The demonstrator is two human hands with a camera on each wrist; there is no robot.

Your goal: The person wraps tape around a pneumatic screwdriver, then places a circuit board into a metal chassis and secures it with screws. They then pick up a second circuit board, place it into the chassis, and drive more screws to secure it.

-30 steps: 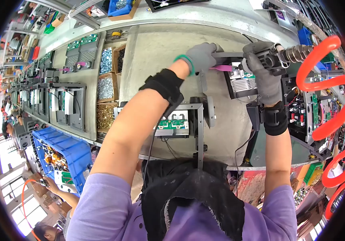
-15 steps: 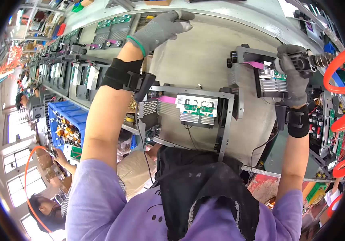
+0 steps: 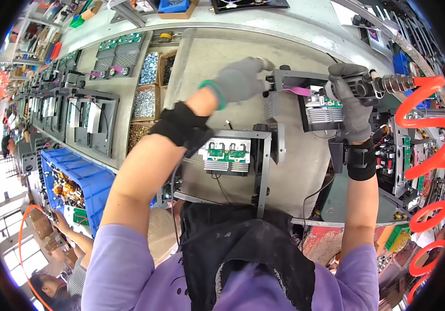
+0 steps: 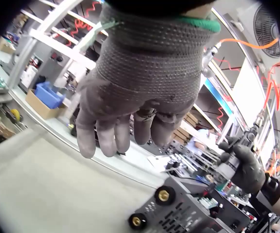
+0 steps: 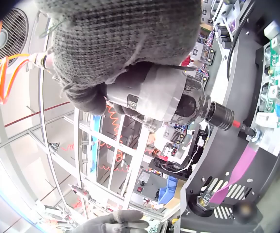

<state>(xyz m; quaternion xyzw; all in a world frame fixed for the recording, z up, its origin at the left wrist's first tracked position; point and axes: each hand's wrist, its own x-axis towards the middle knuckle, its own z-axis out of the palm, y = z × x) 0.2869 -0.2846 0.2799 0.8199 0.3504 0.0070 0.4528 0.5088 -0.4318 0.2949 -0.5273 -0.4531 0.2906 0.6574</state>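
Note:
My right hand [image 3: 356, 111], in a grey glove, grips an air screwdriver [image 5: 162, 94]. In the right wrist view its bit meets a screw [image 5: 256, 136] at the end of a purple strip [image 5: 240, 170], beside a green circuit board [image 5: 277, 73]. Strip and board sit in a black metal housing [image 3: 293, 78] at the bench's right. My gloved left hand [image 3: 240, 80] hovers just left of this housing, near its round black feet [image 4: 164, 195]. Its fingers are relaxed, and nothing shows between them in the left wrist view.
A second housing with a heatsink board [image 3: 227, 153] stands at the near bench edge. Boxes of screws [image 3: 145, 102] line the left. Further left are more housings [image 3: 93, 124] and a blue crate [image 3: 90, 176]. A coiled red hose [image 3: 430, 120] hangs at right.
My left hand moved from the housing leftwards, towards the screw boxes, then came back near the housing. My right hand stays on the screwdriver over the board. The head view has shifted.

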